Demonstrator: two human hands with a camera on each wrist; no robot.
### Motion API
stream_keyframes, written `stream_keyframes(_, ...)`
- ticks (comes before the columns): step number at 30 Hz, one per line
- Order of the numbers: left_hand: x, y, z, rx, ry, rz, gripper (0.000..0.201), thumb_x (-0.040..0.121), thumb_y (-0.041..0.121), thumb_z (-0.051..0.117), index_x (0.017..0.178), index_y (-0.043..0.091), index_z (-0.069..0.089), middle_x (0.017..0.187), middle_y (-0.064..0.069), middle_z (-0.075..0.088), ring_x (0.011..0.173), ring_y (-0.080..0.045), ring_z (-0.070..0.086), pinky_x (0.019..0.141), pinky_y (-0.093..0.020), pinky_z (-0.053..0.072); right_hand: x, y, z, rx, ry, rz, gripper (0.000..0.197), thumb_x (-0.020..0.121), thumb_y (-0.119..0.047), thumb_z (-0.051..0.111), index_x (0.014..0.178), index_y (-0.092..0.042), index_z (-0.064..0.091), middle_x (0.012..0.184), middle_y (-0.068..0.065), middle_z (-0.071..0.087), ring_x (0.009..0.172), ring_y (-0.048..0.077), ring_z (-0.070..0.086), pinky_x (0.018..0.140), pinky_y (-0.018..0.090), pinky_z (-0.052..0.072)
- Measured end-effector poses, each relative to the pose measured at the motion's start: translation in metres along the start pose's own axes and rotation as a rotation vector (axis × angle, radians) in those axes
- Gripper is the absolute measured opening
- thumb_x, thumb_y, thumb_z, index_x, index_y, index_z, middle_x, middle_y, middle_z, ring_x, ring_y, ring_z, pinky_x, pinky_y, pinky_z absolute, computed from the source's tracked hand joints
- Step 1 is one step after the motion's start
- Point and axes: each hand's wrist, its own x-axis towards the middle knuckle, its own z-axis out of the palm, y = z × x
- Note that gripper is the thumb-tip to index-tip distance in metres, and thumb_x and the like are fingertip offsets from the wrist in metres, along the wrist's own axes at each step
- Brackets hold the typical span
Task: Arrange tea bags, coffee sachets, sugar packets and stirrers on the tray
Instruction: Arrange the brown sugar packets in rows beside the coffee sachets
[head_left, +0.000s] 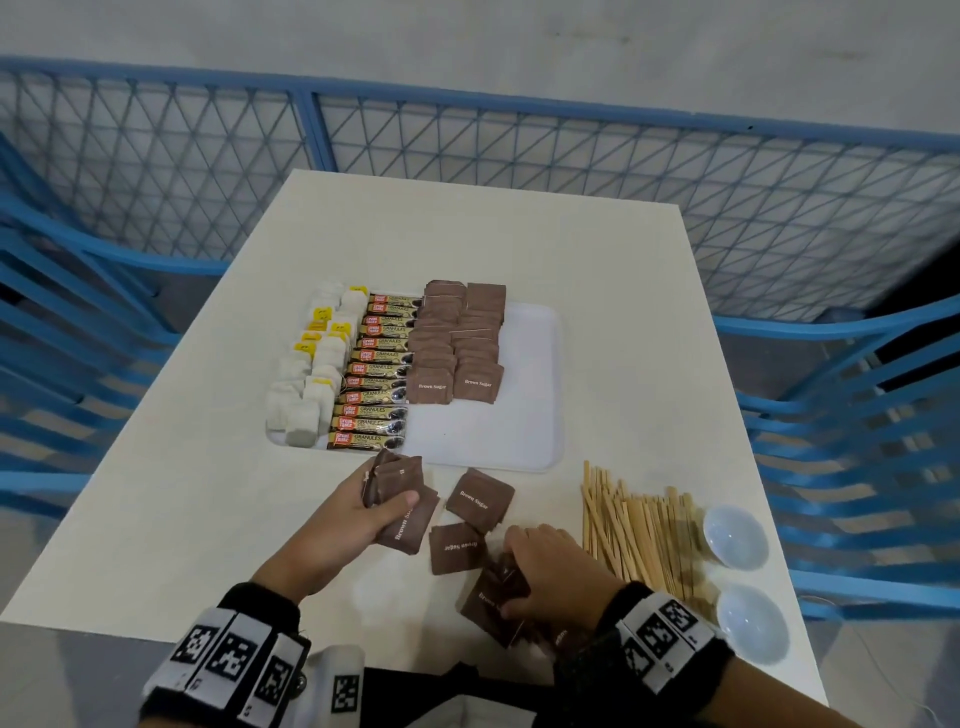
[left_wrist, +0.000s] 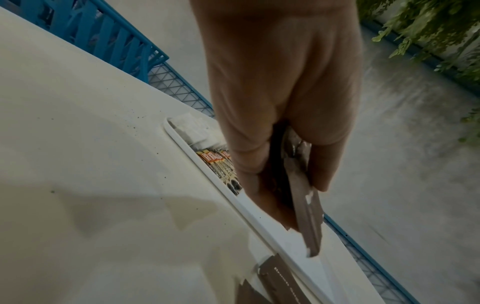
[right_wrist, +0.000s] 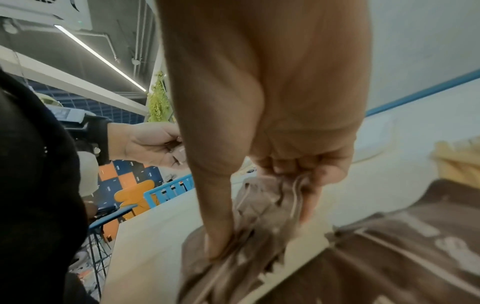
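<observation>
a small stack of brown sugar packets (head_left: 397, 486) is held in the left hand (head_left: 343, 525), fingers curled round it, just before the white tray (head_left: 530, 415). more flat brown packets (head_left: 491, 608), printed "brown sugar" in white, are pinched on the table (head_left: 156, 519) by the right hand (head_left: 556, 571).

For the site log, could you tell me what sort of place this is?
Probably an indoor fenced work bay, not a café: a plain table ringed by blue mesh barriers, with strip lights on an exposed ceiling.
</observation>
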Motion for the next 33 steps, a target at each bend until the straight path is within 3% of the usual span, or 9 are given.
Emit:
stream_keyframes(4, 0.001, -0.001, 0.001, 0.018, -0.002, 0.006, 0.032, 0.089, 0.005, 0.060, 0.118, 0.018, 0.054, 0.106, -0.006, 0.070, 0.093, -0.020, 0.068, 0.073, -0.036, 0.056, 0.001, -0.002, -0.007, 0.212, 0.001, -0.007, 0.041, 0.080, -0.023, 0.065, 0.113, -0.014, 0.042, 0.112, 0.009, 0.060, 0.099, 0.023, 0.058, 0.088, 0.037, 0.049)
stream_keyframes(8, 0.003, -0.001, 0.005, 0.034, 0.002, 0.022, 0.033, 0.089, 0.005, 0.059, 0.119, 0.019, 0.054, 0.106, -0.003, 0.070, 0.094, -0.017, 0.068, 0.075, -0.032, 0.054, 0.000, 0.001, -0.030, 0.537, 0.064, -0.039, 0.030, 0.083, -0.015, 0.066, 0.106, -0.016, 0.047, 0.109, 0.005, 0.063, 0.089, 0.014, 0.063, 0.074, 0.022, 0.055)
stream_keyframes(11, 0.003, 0.002, 0.008, 0.034, -0.037, 0.038, 0.033, 0.089, 0.005, 0.058, 0.119, 0.019, 0.053, 0.107, -0.004, 0.070, 0.092, -0.017, 0.069, 0.074, -0.033, 0.055, 0.003, -0.004, -0.049, 0.721, 0.165, -0.080, 0.029, 0.082, -0.016, 0.068, 0.105, -0.015, 0.049, 0.100, -0.002, 0.062, 0.087, 0.008, 0.062, 0.077, 0.018, 0.053)
stream_keyframes(15, 0.002, 0.010, 0.016, -0.081, -0.127, 0.047, 0.033, 0.091, 0.009, 0.052, 0.123, 0.018, 0.052, 0.115, -0.005, 0.068, 0.099, -0.022, 0.068, 0.079, -0.036, 0.057, 0.015, -0.015, -0.057, 0.890, 0.230, -0.137, 0.027, 0.089, -0.016, 0.061, 0.112, -0.011, 0.048, 0.104, 0.000, 0.061, 0.096, 0.013, 0.061, 0.084, 0.026, 0.051)
stream_keyframes(19, 0.002, 0.020, 0.018, -0.257, -0.133, -0.002, 0.029, 0.098, 0.019, 0.039, 0.123, 0.020, 0.053, 0.109, -0.003, 0.071, 0.095, -0.021, 0.069, 0.079, -0.038, 0.058, 0.027, -0.028, -0.053, 0.957, 0.241, -0.165, 0.026, 0.095, -0.015, 0.051, 0.119, -0.012, 0.042, 0.114, 0.004, 0.057, 0.104, 0.018, 0.059, 0.078, 0.022, 0.052)
stream_keyframes(22, 0.002, 0.026, 0.016, -0.283, -0.167, -0.015, 0.038, 0.095, 0.039, 0.036, 0.125, 0.021, 0.053, 0.115, -0.006, 0.069, 0.102, -0.023, 0.067, 0.081, -0.039, 0.057, 0.037, -0.037, -0.047, 0.870, 0.293, -0.195, 0.030, 0.094, -0.023, 0.051, 0.121, -0.014, 0.042, 0.119, 0.010, 0.053, 0.114, 0.021, 0.052, 0.095, 0.033, 0.047)
stream_keyframes(24, 0.001, 0.028, 0.018, -0.255, -0.201, -0.002, 0.044, 0.087, 0.044, 0.042, 0.122, 0.019, 0.054, 0.113, -0.007, 0.069, 0.102, -0.022, 0.067, 0.079, -0.038, 0.057, 0.041, -0.041, -0.044, 0.755, 0.284, -0.175, 0.036, 0.096, -0.031, 0.045, 0.129, -0.018, 0.039, 0.116, 0.004, 0.045, 0.117, 0.015, 0.041, 0.104, 0.036, 0.037)
stream_keyframes(29, 0.003, 0.022, 0.020, -0.170, -0.203, 0.016, 0.048, 0.074, 0.017, 0.068, 0.120, 0.008, 0.057, 0.103, -0.008, 0.071, 0.095, -0.017, 0.068, 0.070, -0.029, 0.056, 0.033, -0.048, -0.048, 0.718, 0.155, -0.157, 0.056, 0.100, -0.037, 0.025, 0.150, -0.019, 0.005, 0.104, -0.007, 0.030, 0.109, 0.006, 0.037, 0.107, 0.027, 0.032)
stream_keyframes(33, 0.005, 0.016, 0.016, -0.190, -0.145, 0.025, 0.042, 0.079, 0.002, 0.066, 0.118, 0.011, 0.057, 0.099, -0.006, 0.072, 0.089, -0.015, 0.069, 0.066, -0.025, 0.055, 0.012, -0.030, -0.063, 0.777, 0.157, -0.125, 0.053, 0.097, -0.044, 0.020, 0.142, -0.020, 0.035, 0.102, -0.006, 0.041, 0.102, 0.004, 0.044, 0.096, 0.019, 0.034)
